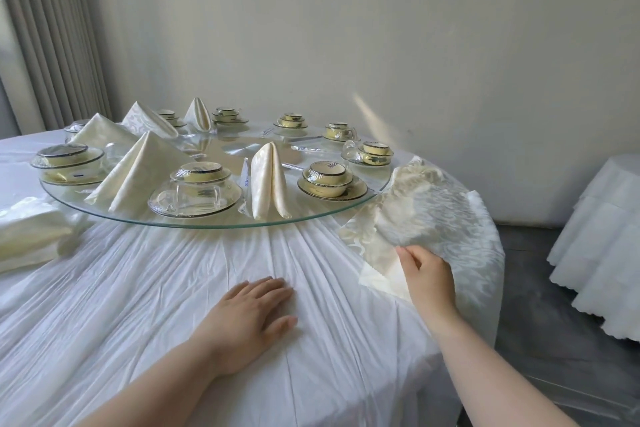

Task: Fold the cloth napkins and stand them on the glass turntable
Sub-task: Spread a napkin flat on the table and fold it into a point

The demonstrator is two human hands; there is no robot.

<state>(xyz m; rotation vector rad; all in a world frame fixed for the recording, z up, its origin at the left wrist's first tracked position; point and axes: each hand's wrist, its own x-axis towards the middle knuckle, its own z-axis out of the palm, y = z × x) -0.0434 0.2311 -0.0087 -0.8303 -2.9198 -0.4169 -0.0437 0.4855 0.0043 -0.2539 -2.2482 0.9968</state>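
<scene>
Pinching the near edge of a loose patterned napkin [415, 208] between thumb and curled fingers, the right hand [429, 276] holds it just beside the right rim of the turntable [207, 225], where the cloth lies crumpled on the white tablecloth [138, 288]. The left hand [258, 308] rests palm down on the tablecloth in front of the turntable, fingers straight and close together. Five folded napkins [268, 180] stand on the turntable among wrapped dish sets [330, 180], and a stack of flat napkins [31, 236] lies to its left.
</scene>
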